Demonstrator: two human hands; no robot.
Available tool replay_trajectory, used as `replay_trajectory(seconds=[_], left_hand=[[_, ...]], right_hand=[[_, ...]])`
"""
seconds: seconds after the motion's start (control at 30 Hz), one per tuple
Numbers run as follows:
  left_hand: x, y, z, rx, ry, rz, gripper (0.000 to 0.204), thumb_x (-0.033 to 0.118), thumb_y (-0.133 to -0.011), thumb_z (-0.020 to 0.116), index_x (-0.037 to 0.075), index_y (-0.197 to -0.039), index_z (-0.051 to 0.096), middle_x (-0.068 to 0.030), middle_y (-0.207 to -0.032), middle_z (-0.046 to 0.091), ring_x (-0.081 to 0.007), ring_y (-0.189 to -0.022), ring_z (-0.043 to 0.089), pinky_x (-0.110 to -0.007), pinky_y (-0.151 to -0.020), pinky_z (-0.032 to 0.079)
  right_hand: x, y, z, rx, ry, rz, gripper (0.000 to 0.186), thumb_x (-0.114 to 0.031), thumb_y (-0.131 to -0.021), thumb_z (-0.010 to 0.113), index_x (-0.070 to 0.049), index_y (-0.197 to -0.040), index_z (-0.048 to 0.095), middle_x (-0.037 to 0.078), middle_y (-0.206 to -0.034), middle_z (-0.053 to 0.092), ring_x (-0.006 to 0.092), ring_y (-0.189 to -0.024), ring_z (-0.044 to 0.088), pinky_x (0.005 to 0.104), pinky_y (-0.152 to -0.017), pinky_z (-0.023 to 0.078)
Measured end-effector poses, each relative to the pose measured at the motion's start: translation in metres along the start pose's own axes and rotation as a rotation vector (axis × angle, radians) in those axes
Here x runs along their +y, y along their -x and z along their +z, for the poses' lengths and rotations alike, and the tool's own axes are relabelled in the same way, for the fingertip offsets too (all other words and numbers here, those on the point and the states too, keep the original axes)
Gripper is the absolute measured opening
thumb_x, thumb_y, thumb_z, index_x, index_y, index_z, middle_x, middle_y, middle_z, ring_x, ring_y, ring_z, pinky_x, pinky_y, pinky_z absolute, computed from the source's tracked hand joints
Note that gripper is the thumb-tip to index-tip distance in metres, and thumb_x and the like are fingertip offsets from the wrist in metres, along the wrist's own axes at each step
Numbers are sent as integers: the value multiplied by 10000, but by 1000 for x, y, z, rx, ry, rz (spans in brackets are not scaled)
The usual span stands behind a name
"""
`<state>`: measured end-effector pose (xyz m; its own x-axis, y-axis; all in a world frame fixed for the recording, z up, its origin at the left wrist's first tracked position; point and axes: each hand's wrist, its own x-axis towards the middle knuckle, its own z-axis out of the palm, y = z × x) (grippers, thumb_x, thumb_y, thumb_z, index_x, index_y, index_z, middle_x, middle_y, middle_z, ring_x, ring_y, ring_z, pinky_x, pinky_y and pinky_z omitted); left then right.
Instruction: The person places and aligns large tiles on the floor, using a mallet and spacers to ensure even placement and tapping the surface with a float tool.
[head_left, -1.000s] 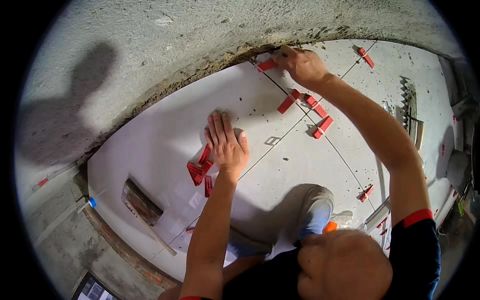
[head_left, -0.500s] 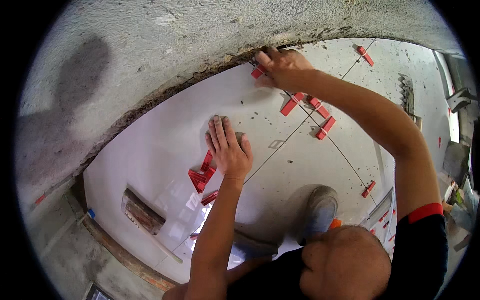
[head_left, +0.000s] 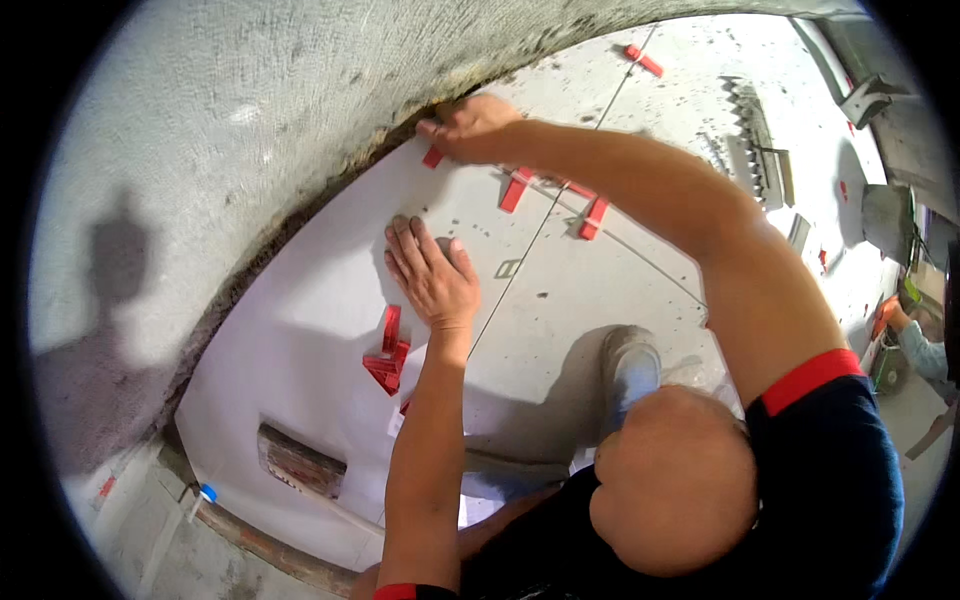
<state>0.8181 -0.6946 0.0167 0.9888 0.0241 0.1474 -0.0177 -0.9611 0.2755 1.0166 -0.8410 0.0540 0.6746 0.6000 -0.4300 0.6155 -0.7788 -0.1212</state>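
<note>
My left hand (head_left: pixel 432 278) lies flat on a large white floor tile (head_left: pixel 300 350), fingers stretched out. At the tile's far edge, against the wall, my right hand (head_left: pixel 475 128) has its fingers curled over a red tile-levelling wedge (head_left: pixel 433 157); part of the wedge is hidden under them. Two more red wedges, a nearer one (head_left: pixel 516 190) and another (head_left: pixel 594 219), stand at the joints beside my right forearm, which partly covers a third. Several loose red wedges (head_left: pixel 388 368) lie in a small pile beside my left forearm.
A rough grey wall (head_left: pixel 330 110) curves along the tile's far side, with a dirty gap between. A notched trowel (head_left: pixel 752 145) lies at the far right, and a brown wooden-looking tool (head_left: pixel 303 462) at the lower left. A co-worker's sleeve (head_left: pixel 925 350) shows at the right rim.
The view has shifted, and the scene sits differently in it. My right hand's fingers have closed further round the wedge at the wall edge. My left hand stays flat on the tile.
</note>
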Motion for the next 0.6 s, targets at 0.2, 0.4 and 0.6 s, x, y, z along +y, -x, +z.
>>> replay_trajectory(seconds=[0.2, 0.4, 0.6], left_hand=[[1, -20, -2, 27, 80, 62, 587, 344, -966, 569, -32, -1401, 449, -258, -1508, 395, -436, -1406, 365, -548, -1167, 274], [-52, -29, -84, -413, 85, -130, 512, 363, -853, 737, 14, -1210, 621, -157, -1189, 669, -355, -1127, 604, -509, -1028, 419], [-70, -1, -110, -805, -282, -257, 353, 309, -815, 741, 41, -1026, 650, -149, -1073, 680, -341, -1052, 632, -491, -901, 489]], right_hand=[[-10, 19, 8, 341, -350, 207, 463, -471, -1022, 451, -98, -1294, 487, 182, -1191, 628, 337, -986, 692, 441, -766, 578], [-22, 127, 53, 561, -772, 253, 347, -285, -983, 583, -27, -1206, 522, 198, -1050, 648, 403, -949, 655, 474, -803, 523], [-64, 239, 96, 504, -951, 298, 174, -171, -945, 587, -42, -1060, 606, 194, -996, 657, 411, -855, 656, 475, -754, 537]])
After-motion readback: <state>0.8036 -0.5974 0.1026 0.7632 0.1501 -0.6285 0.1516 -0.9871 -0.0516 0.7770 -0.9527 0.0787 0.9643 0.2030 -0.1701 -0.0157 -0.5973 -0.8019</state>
